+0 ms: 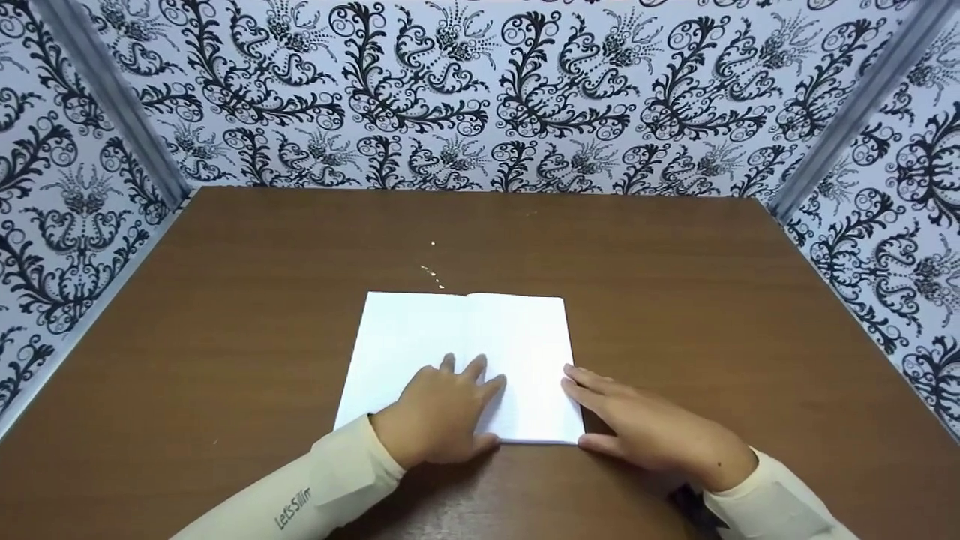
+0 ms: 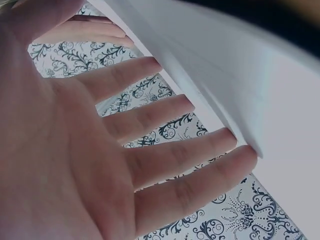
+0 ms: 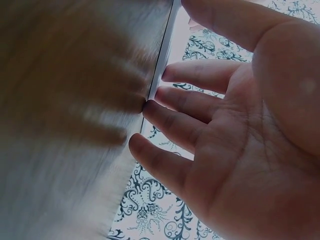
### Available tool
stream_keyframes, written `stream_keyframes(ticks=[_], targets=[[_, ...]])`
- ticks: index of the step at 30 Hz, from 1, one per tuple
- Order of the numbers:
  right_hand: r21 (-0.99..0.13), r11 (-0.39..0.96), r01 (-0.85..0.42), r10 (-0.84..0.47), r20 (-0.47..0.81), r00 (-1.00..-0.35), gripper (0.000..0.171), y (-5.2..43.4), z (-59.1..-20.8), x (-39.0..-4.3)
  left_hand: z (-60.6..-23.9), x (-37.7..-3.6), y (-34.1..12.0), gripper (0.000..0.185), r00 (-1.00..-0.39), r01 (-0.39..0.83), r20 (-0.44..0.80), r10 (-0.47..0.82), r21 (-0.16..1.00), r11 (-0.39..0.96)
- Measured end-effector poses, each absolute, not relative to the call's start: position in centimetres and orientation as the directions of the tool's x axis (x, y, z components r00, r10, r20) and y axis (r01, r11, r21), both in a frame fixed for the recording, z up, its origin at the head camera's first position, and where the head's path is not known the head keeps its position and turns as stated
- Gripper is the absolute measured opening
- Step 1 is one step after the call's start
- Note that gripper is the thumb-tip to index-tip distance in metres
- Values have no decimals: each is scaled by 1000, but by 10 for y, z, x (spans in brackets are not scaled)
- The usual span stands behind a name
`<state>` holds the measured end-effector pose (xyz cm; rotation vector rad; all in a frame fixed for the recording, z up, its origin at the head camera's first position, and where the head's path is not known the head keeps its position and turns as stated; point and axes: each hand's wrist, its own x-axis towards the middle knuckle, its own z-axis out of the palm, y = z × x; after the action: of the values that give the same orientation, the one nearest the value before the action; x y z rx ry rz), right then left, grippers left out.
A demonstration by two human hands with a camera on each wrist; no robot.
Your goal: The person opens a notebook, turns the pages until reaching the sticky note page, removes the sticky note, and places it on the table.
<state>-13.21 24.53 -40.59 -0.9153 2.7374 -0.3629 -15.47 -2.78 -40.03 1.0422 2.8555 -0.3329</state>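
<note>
I see a white, blank-looking paper notebook [image 1: 465, 330], spread flat at a centre fold, near the front-middle of a brown wood-grain table [image 1: 675, 300]. Left hand [image 1: 446, 412]: fingers splayed, tips pressing on the pages near the fold, grasping nothing. Right hand [image 1: 652, 427]: fingers extended, tips touching the notebook's straight right edge, not clenched. I've got cream fabric sleeves [image 1: 307, 487] on both arms, small pale flecks [image 1: 433, 274] behind the notebook, white wall covering [image 1: 450, 90] with black scrollwork.
</note>
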Motion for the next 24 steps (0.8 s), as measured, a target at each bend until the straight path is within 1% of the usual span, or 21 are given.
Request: stream_keyframes(ticks=[4,9,18,24], targets=[[-298,775,-557,-613,-139,-778,66,245,-407,-132,-400,-155,-29,71,-761,646,-212,613,-159,747],[-300,776,-555,-612,-144,-778,66,246,-406,-133,-399,-156,-28,71,-759,646,-226,611,-140,750],[-296,762,-576,-631,-141,-762,66,247,-407,-134,-400,-154,-28,70,-768,640,-188,613,-170,749],[-285,762,-582,-630,-115,-768,66,247,-408,-132,-401,-153,-28,73,-767,642,-150,625,-198,741]])
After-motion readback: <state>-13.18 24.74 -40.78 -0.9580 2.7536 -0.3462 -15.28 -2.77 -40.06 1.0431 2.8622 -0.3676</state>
